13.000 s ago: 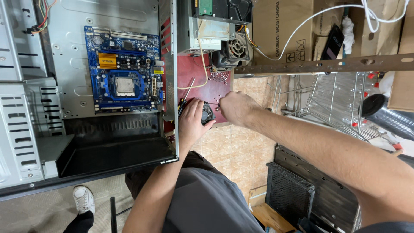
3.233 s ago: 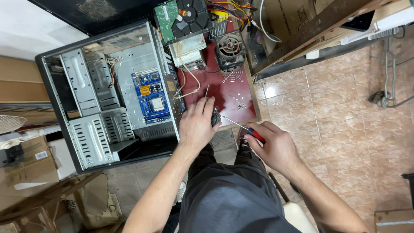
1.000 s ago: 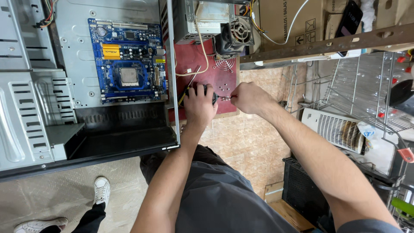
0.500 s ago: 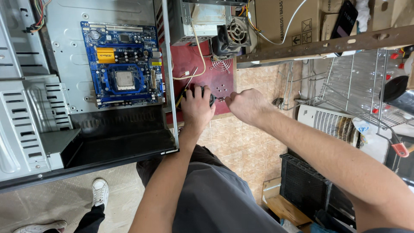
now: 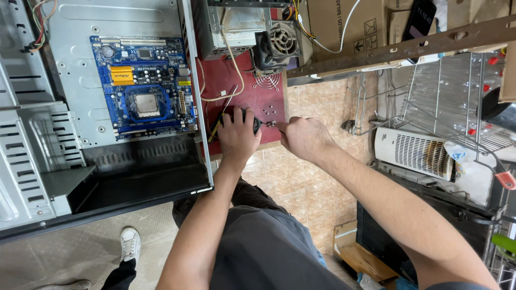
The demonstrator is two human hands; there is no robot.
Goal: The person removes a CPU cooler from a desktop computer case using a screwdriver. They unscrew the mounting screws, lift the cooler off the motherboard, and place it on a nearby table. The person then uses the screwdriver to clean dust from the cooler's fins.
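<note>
Left hand grip closed over a small black part on the red bench; right hand grip closed on a screwdriver.

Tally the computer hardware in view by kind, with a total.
Case: 1
Motherboard: 1
Cooler fan: 1
Black part under the left hand: 1
Total: 4

Beige tiled floor runs under a rusty metal shelf rail, with cardboard boxes behind it, a white slatted heater and wire racks alongside.
</note>
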